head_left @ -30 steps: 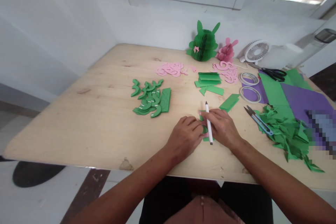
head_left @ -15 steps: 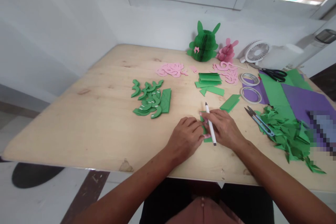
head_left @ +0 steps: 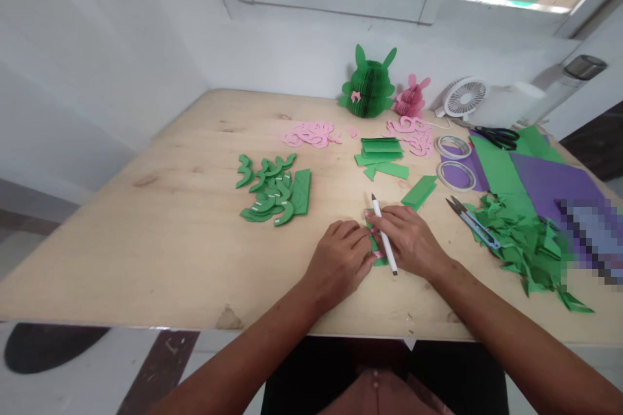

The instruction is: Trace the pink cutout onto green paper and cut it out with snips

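Note:
Between my two hands lies a folded green paper piece, with a pink paper cutout on top of it. My left hand has curled fingers pressed on the left edge of both papers. My right hand keeps a white pen tucked across its fingers, dark tip pointing away from me. Its fingertips also touch the papers from the right. The fingers hide much of the cutout. Left of my hands sit a pile of curved green cutouts and a green paper rectangle.
Blue-handled thread snips lie by green scraps on the right. Beyond are tape rolls, black scissors, folded green strips, and pink cutouts. A green honeycomb paper figure and a small fan stand behind.
The whole view has shifted slightly, so the table things appear a little further left. Both hands stay at the green paper, with the fingers moved only slightly. The pen remains in my right hand.

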Motion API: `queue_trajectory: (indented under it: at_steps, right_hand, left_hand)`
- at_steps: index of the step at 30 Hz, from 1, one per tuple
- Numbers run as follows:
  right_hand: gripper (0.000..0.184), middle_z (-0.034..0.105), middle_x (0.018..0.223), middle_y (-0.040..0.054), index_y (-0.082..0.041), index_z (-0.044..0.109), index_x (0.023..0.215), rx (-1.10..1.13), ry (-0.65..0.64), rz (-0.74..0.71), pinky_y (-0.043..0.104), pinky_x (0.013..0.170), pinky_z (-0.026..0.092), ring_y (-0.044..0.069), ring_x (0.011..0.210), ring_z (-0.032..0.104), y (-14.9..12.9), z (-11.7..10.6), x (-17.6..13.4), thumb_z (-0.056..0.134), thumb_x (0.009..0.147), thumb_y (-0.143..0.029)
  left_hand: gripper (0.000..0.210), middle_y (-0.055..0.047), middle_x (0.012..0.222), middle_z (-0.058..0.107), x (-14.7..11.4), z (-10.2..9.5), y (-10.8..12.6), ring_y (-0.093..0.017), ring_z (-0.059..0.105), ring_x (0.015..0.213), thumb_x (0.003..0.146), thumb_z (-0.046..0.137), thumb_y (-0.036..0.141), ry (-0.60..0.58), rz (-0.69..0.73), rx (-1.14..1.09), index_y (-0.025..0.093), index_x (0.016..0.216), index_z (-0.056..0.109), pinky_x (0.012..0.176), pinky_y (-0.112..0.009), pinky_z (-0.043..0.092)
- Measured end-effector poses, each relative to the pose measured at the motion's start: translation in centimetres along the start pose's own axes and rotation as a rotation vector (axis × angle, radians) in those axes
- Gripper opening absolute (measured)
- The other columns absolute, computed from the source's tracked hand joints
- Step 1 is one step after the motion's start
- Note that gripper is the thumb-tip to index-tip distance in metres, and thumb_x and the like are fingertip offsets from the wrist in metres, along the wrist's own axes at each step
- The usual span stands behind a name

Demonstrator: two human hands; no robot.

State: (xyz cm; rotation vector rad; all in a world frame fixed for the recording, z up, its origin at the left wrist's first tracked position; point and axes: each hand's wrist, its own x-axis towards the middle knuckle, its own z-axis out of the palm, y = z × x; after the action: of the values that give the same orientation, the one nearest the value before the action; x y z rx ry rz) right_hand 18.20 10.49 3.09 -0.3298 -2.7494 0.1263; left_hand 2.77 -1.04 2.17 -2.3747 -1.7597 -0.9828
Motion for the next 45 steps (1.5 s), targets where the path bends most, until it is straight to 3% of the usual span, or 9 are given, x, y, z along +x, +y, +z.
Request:
queue_trajectory:
  at_steps: [10,18,26,32,45]
  right_hand:
    - [0.041,0.070,0.103,0.0108,-0.019,0.051,0.128,0.088,0.036,0.039,0.042,0.083,0.045,0.027,0.102,0.059,0.1,-0.1,0.0,0.055,0.087,-0.018]
    - [0.043,0.071,0.098,0.0098,-0.020,0.051,0.128,0.110,0.049,0.051,0.041,0.080,0.045,0.027,0.100,0.060,0.2,-0.2,0.1,0.055,0.086,-0.016]
    - [0.039,0.070,0.100,0.0122,-0.019,0.054,0.124,0.095,0.042,0.030,0.042,0.081,0.046,0.028,0.101,0.060,0.3,-0.3,0.2,0.057,0.085,-0.017]
    - [0.042,0.070,0.096,0.0117,-0.018,0.053,0.124,0.107,0.034,0.026,0.043,0.082,0.046,0.029,0.101,0.059,0.3,-0.2,0.1,0.061,0.083,-0.023]
    - [0.037,0.070,0.096,0.0119,-0.018,0.055,0.120,0.105,0.058,0.023,0.043,0.082,0.046,0.028,0.101,0.060,0.1,-0.3,0.3,0.056,0.084,-0.017]
  left_hand:
    - [0.006,-0.008,0.095,0.067,-0.1,0.0,0.0,-0.024,0.055,0.097,0.084,0.054,0.020,-0.019,-0.004,-0.001,0.016,0.082,0.057,0.087,-0.042,0.046]
    - [0.021,-0.007,0.098,0.066,0.0,-0.1,0.1,-0.023,0.055,0.096,0.086,0.053,0.022,-0.050,-0.003,0.013,0.017,0.105,0.059,0.087,-0.042,0.045]
    - [0.015,-0.006,0.104,0.066,-0.1,0.1,0.0,-0.025,0.044,0.125,0.088,0.051,0.023,-0.036,0.013,0.053,0.020,0.097,0.062,0.106,-0.050,0.030]
    - [0.015,-0.007,0.106,0.065,0.3,-0.1,-0.3,-0.026,0.045,0.124,0.088,0.050,0.024,-0.098,0.027,0.036,0.020,0.096,0.062,0.107,-0.053,0.027]
    - [0.013,-0.004,0.095,0.067,1.2,-0.6,-1.8,-0.024,0.050,0.118,0.086,0.053,0.028,-0.146,0.148,0.011,0.020,0.089,0.062,0.110,-0.053,0.019]
